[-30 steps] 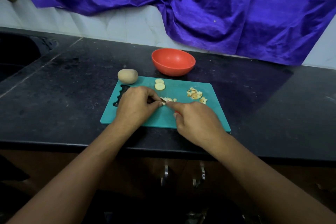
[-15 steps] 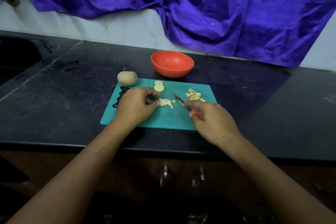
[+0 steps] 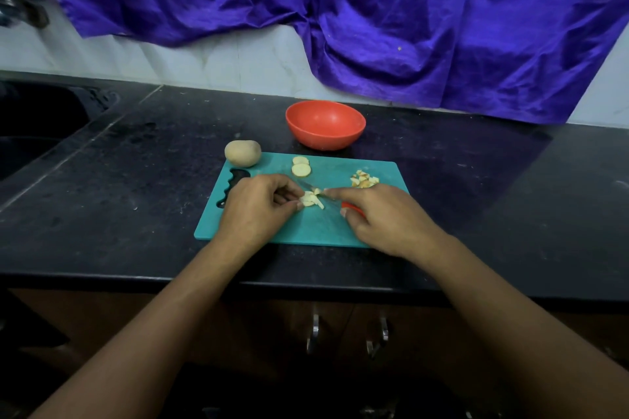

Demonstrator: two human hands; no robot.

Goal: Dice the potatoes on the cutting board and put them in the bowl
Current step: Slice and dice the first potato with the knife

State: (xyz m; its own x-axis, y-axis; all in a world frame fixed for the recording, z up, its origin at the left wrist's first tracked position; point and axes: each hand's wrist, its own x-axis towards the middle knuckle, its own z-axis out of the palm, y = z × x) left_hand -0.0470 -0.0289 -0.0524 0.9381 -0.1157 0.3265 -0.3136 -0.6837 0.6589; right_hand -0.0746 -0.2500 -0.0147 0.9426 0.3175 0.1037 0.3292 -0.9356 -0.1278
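Observation:
A teal cutting board (image 3: 306, 230) lies on the black counter. My left hand (image 3: 255, 206) pinches a small cluster of cut potato pieces (image 3: 311, 199) at the board's middle. My right hand (image 3: 384, 214) grips a red-handled knife (image 3: 350, 206), with its blade over those pieces. Two round potato slices (image 3: 301, 167) lie further back on the board. A pile of diced potato (image 3: 364, 178) sits at the board's right. A whole potato (image 3: 242, 153) rests at the board's far left corner. The red bowl (image 3: 325, 124) stands behind the board and looks empty.
A dark sink (image 3: 30, 122) is set into the counter at the far left. A purple cloth (image 3: 340, 10) hangs over the white wall behind. Cabinet handles (image 3: 315, 333) show below the counter's front edge.
My right hand has brought the knife back left onto the potato pieces held by my left hand, after drawing away to the right half a second ago.

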